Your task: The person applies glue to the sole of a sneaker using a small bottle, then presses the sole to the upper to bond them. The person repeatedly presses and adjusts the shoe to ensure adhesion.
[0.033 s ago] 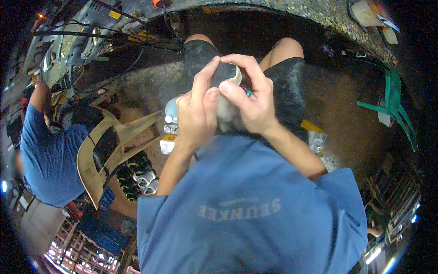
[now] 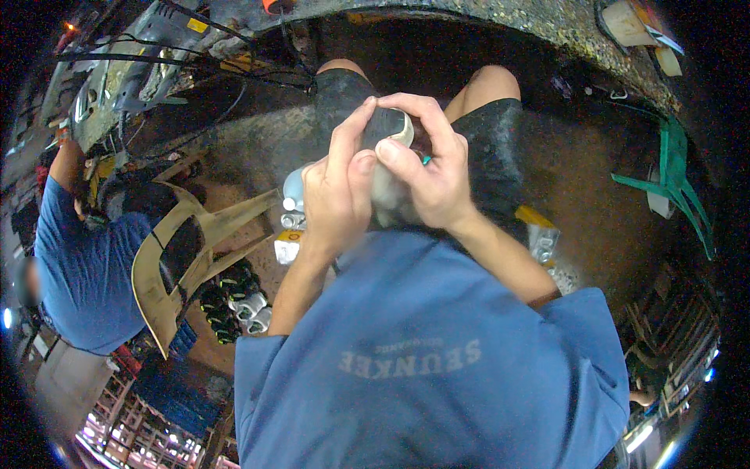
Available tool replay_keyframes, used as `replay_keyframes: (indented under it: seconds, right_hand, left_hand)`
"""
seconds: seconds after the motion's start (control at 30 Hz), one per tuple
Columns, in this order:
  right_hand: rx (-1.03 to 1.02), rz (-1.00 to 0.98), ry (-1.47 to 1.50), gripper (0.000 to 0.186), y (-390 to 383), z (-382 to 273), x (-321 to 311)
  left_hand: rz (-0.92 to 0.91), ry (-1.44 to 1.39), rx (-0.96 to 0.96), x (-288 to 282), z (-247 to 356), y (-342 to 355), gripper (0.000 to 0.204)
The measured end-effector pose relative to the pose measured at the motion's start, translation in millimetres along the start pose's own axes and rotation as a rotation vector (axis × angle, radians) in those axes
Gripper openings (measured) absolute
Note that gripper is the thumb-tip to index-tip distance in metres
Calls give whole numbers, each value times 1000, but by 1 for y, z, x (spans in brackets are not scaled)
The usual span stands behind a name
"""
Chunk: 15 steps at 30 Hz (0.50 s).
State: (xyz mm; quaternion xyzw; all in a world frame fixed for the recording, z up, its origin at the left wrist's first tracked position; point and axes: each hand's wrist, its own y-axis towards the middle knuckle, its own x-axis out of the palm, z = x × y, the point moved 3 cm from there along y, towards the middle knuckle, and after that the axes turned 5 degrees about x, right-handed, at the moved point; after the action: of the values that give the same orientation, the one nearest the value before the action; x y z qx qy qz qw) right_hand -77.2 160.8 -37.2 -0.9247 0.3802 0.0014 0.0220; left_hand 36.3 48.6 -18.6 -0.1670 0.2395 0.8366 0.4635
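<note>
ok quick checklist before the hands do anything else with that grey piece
1. Left hand on the grey piece: ok, fingers wrap it.
2. Right hand on it: ok, fingers pinch its pale rim.
3. Piece over the lap, between the knees: ok.
4. Underside of the piece: cannot tell, hidden by the hands.
5. Small containers on the floor at left: ok, apart from the hands.
6. Other person at left: ok, well apart.
</note>
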Motion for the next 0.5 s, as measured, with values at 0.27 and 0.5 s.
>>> replay_keyframes:
  seconds: [0.27,0.5]
  right_hand:
    - [-117,54,0,45,3,10,3]
    - [-71,38,16,44,3,15,4]
  left_hand:
    - [24,-12,-46,-2,-2,-3,46]
    - [21,-12,-89,-2,-5,-2,43]
